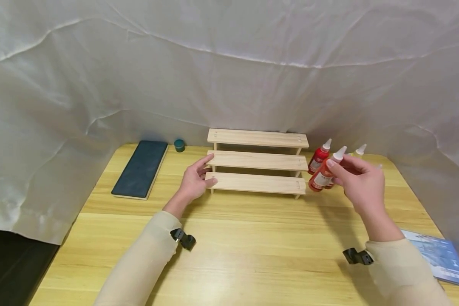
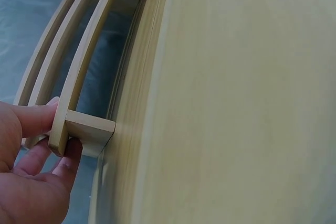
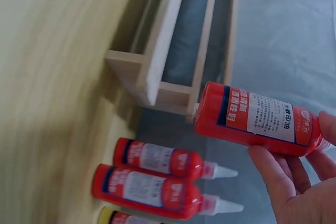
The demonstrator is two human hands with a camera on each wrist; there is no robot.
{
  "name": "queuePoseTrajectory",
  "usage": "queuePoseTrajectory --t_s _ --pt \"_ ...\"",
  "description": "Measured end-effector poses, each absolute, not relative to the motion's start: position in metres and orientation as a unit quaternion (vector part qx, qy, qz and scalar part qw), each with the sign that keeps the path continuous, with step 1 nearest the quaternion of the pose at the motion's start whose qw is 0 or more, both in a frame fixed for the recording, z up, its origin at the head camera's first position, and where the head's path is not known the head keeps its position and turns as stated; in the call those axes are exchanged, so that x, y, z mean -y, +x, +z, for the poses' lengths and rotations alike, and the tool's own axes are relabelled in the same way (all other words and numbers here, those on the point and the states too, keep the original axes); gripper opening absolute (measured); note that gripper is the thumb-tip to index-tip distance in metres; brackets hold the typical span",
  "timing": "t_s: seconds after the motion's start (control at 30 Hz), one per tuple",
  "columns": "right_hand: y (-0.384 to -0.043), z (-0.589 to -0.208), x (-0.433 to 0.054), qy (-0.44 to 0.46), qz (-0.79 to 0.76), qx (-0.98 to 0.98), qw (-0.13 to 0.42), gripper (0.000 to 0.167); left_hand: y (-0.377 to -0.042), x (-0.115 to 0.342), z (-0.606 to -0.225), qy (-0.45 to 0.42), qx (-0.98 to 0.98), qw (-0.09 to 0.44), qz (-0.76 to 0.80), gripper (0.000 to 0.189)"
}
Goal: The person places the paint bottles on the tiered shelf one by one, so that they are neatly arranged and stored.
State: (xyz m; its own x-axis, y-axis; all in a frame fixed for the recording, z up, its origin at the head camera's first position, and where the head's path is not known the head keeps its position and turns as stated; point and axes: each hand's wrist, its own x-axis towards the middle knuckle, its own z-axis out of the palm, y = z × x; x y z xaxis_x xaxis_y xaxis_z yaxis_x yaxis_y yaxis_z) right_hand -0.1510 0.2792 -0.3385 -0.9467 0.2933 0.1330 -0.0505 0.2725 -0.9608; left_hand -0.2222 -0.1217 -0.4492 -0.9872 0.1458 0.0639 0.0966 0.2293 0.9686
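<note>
A three-tier wooden display rack (image 1: 257, 160) stands on the table against the cloth at the back. At its left end my left hand (image 1: 193, 182) pinches a plank, and the left wrist view shows the thumb on one face and fingers (image 2: 67, 169) on the other. My right hand (image 1: 367, 182) grips a red ink bottle (image 3: 262, 121) near its white nozzle, tilted and raised off the table beside the rack's right end. Below it, a red bottle (image 3: 157, 158), another red bottle (image 3: 147, 192) and a partly hidden yellow-based bottle (image 3: 106, 216) stand on the table.
At the back left lies a dark-topped rectangular board (image 1: 140, 168), with a small dark green round container (image 1: 179, 145) beside it. A blue booklet (image 1: 440, 257) lies at the right edge, partly behind the sleeve. Pale cloth (image 1: 252, 85) hangs around the back and sides.
</note>
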Motion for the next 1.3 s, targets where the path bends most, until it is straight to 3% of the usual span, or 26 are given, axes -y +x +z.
queuePoseTrajectory --t_s 0.3,1.3 --pt "-0.16 -0.317 -0.267 -0.093 0.54 0.827 0.124 0.057 -0.221 0.119 -0.451 0.073 -0.783 0.016 0.617 0.078" --pt "-0.205 -0.272 -0.218 -0.005 0.631 0.772 0.076 0.052 -0.215 0.121 -0.445 0.058 -0.757 0.028 0.651 0.076"
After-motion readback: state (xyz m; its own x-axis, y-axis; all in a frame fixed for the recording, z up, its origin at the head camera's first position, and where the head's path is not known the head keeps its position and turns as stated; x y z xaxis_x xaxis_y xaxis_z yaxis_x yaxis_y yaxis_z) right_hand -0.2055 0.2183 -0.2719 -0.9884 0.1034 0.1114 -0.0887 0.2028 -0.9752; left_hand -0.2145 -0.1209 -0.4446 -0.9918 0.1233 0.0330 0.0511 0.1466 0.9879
